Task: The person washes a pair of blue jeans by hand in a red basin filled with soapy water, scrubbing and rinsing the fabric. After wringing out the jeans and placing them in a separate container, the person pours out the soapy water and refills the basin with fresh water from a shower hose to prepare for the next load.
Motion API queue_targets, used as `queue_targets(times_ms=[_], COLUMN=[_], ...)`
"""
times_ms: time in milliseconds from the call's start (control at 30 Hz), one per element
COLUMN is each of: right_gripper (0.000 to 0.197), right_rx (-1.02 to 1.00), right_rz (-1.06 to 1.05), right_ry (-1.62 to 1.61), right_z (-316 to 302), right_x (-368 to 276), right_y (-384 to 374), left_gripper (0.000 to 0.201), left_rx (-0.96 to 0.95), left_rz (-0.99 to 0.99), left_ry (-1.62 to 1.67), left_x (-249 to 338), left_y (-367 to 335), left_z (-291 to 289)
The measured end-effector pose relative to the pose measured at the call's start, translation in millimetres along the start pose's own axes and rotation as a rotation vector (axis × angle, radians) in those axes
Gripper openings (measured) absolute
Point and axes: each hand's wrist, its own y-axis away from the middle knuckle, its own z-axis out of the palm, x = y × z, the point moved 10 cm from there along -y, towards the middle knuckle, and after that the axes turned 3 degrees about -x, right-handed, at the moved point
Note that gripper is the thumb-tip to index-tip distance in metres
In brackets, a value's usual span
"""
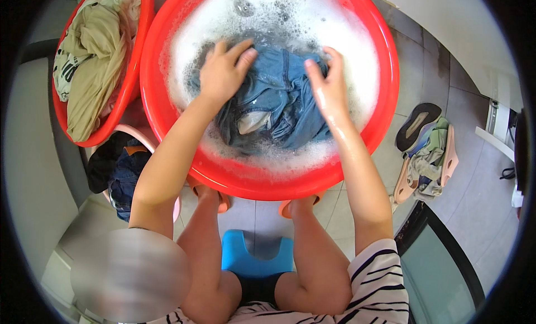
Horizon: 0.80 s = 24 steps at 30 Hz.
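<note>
The denim [273, 95] looks waterlogged, heavy, soft and slippery, best gathered from left and right, where left hand [226, 72] and right hand [329, 86] lie, fingers parted, no firm grip visible.

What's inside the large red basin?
Inside the large red basin, white suds surround a wet, bunched blue garment. Anything beneath the garment and thick suds is covered, so it cannot be seen.

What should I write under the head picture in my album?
Left hand and right hand at a wet blue garment in a red tub of white suds.
</note>
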Motion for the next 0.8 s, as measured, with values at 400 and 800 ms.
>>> queue_targets(times_ms=[400,800], right_gripper=[0.057,0.023], right_rx=[-0.377,-0.172], right_rz=[0.427,0.78], right_ry=[0.47,-1.009], right_z=[75.0,97.2], right_x=[53.0,9.9], right_y=[-2.5,36.2], left_gripper=[0.074,0.033], left_rx=[-0.472,-0.016], left_rz=[-0.115,0.347], left_ry=[0.096,0.29], left_x=[-23.2,79.0], left_y=[-19.3,24.8], left_z=[93.7,-10.2])
